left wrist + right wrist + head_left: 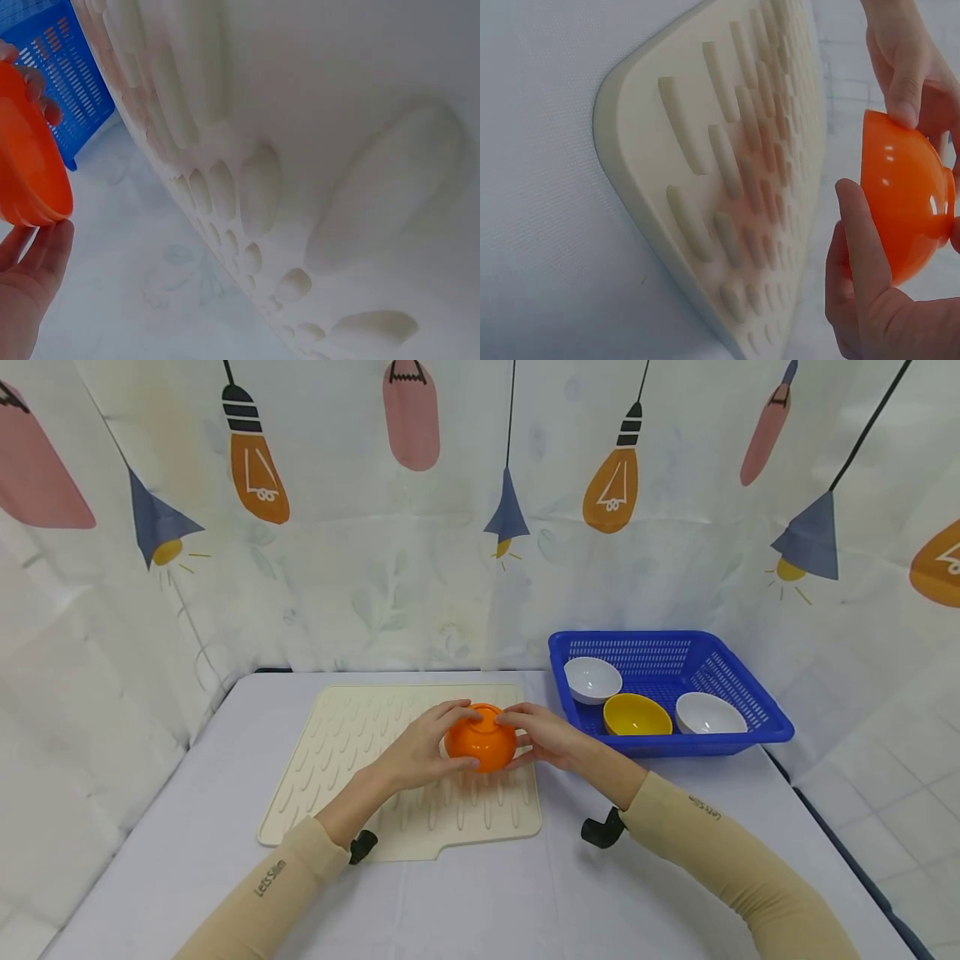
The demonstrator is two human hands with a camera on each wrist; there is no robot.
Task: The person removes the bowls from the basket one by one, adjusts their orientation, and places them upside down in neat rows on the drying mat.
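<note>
Orange bowl [481, 740] is upside down, foot ring up, held between both hands over the right-centre of the cream drying mat [337, 752]; can't tell for sure whether its rim touches the mat or sits just above it; the right wrist view shows a gap between rim and mat, so prob. just off it. Left hand [420, 750] curls round the bowl's left side, fingers over the top, thumb low on the wall; right hand [542, 735] pinches the right side, fingertips on the foot ring, thumb on the wall; both closed on the bowl, neither wide open. Two-sided grip likely because the inverted dome is smooth and offers only its wall and foot to hold; mouth-down pose suits a ribbed mat, where water could run off between ridges (a judgement).

Mat lies flat on the pale surface [480, 893], its ridges in rows, a drain notch at the near edge. Right of it, well apart from the hands, the blue basket [750, 727] sits at the surface's far right edge.

Counts: 1 orange bowl in hand; 3 bowls in the basket, all mouth up: white bowl [592, 680] at left, yellow bowl [637, 715] in front-middle, 2nd white bowl [709, 714] at right; 4 bowls total; 1 mat; 1 basket.
</note>
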